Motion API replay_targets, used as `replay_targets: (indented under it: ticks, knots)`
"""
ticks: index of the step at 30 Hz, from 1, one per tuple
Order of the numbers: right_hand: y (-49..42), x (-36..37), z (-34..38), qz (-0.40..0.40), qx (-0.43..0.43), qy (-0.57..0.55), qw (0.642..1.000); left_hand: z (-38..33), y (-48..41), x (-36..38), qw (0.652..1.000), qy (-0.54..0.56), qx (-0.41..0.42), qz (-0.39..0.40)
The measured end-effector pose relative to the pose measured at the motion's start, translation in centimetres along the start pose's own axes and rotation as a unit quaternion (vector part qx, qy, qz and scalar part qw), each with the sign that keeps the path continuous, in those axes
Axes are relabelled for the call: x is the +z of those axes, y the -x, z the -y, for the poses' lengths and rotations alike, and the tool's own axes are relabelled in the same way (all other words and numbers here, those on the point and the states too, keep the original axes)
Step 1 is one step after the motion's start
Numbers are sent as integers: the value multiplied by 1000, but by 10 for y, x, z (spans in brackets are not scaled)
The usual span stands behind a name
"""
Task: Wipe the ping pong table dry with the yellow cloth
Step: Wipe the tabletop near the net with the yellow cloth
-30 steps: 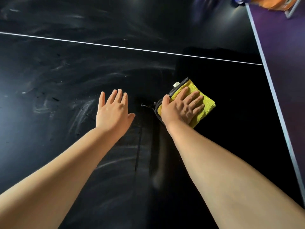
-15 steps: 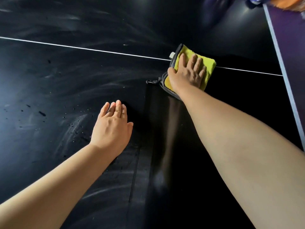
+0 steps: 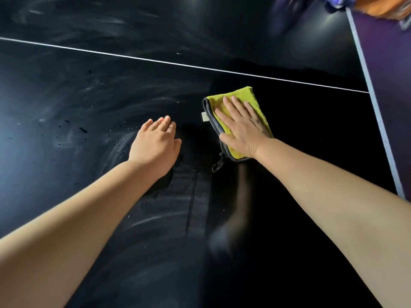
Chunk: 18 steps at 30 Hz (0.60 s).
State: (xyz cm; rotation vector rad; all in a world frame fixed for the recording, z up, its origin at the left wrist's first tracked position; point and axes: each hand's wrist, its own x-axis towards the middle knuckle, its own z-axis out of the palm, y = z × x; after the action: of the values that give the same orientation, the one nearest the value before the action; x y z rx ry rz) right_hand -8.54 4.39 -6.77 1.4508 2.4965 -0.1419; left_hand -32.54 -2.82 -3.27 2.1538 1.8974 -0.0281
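A folded yellow cloth (image 3: 248, 96) with a grey hem, a white tag and a small hanging loop lies flat on the black ping pong table (image 3: 89, 90), just short of the white centre line. My right hand (image 3: 241, 127) presses on it with straight, spread fingers. To the left of the cloth, my left hand (image 3: 155, 144) rests flat on the table with its fingers together. Water droplets and pale wipe streaks mark the surface around and left of my left hand. The strip under and right of the cloth looks darker and even.
The white centre line (image 3: 155, 61) crosses the table from left to right. The table's white side edge (image 3: 375, 107) runs down the right, with purple floor (image 3: 391, 63) beyond it. Something orange (image 3: 387, 5) shows at the top right corner.
My right hand pushed the cloth away up to the white line, then drew it back toward me and turned it. My left hand stayed on the table.
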Motion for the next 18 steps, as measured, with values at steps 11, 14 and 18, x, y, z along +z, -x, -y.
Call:
replay_targets:
  ticks: [11, 14, 18]
  knots:
    - [145, 37, 102, -2, -17, 30, 999, 10, 133, 9, 995, 9, 58, -84]
    - [191, 50, 135, -15, -3, 40, 999, 19, 171, 8, 993, -1, 77, -90]
    - [252, 60, 183, -21, 17, 37, 999, 37, 221, 4, 992, -16, 90, -86]
